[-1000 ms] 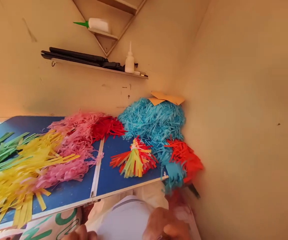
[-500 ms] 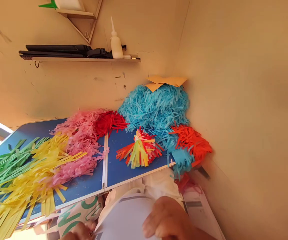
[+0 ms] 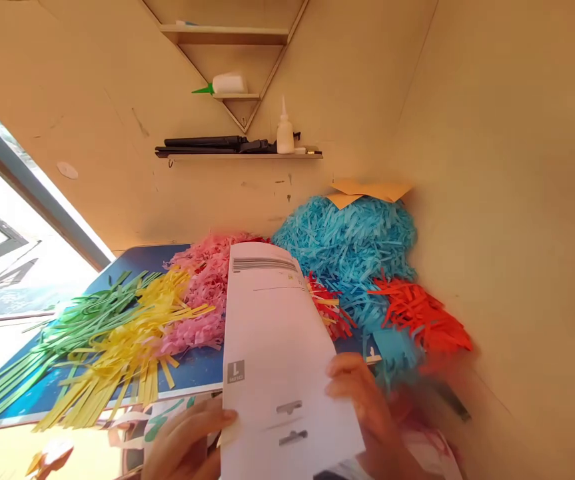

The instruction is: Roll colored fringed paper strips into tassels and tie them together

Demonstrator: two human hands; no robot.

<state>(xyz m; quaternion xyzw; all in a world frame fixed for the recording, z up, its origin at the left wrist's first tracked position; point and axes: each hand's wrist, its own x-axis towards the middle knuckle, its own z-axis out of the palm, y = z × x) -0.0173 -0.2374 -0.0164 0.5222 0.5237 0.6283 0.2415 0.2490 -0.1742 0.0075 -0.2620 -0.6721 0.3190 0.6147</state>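
Note:
A long white printed sheet (image 3: pixel 277 333) rises in front of me over the table's front edge. It curves slightly at the top and carries lines of print, a grey square mark and two slot-shaped marks near its lower end. My left hand (image 3: pixel 187 437) grips its lower left edge, the thumb lying on the front face. On the opposite side my right hand (image 3: pixel 367 400) holds the right edge, fingers bent round it and a little blurred. Behind the sheet, a multicoloured tassel of paper strips (image 3: pixel 330 307) is partly covered.
On the blue table (image 3: pixel 194 373) lie green strips (image 3: pixel 92 317), yellow strips (image 3: pixel 132 340), pink fringe (image 3: pixel 202 293) and a big blue fringe heap (image 3: pixel 352 240). Red strips (image 3: pixel 424 313) hang at the right. A shelf (image 3: pixel 247 157) holds a glue bottle (image 3: pixel 285 133). Walls close the back and right.
The white sheet has come up from my lap to stand in front of the table, with both hands at its sides. The camera view has shifted left and up.

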